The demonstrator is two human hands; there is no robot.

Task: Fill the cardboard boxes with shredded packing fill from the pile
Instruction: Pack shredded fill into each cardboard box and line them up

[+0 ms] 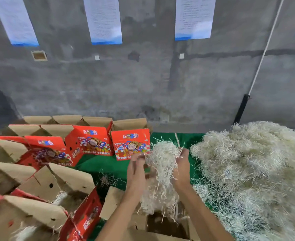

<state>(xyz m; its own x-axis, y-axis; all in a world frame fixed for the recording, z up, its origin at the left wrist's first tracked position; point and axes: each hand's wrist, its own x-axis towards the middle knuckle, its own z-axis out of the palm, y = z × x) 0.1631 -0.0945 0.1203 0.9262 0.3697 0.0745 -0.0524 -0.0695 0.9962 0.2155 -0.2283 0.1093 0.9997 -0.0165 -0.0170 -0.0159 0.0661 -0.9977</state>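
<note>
Both hands are up over the near edge of the desk [108, 164], with a clump of shredded fill [160, 164] caught between them: the left hand [136, 169] presses in from the left, its fingers blurred but seemingly curled into the strands, and the right hand [182, 164] grips from the right, fingers wrapped round the bundle. The clump hangs long and upright, its tail trailing straight down into the open cardboard box [162, 225] right below, at the near edge. That's the relation that counts: the box mouth lies directly under the hands, so the load looks ready to go down rather than sideways. The big pile of fill [251, 171] sits just to the right, nearer the right hand for the next scoop. Over on the left, more opened boxes [44, 185] wait with flaps up, a wisp of fill showing in a couple of them; further back stand red printed fruit cartons [130, 145] against the grey wall [143, 75]. By my read this box is only starting to fill, since its inside is mostly dark.
</note>
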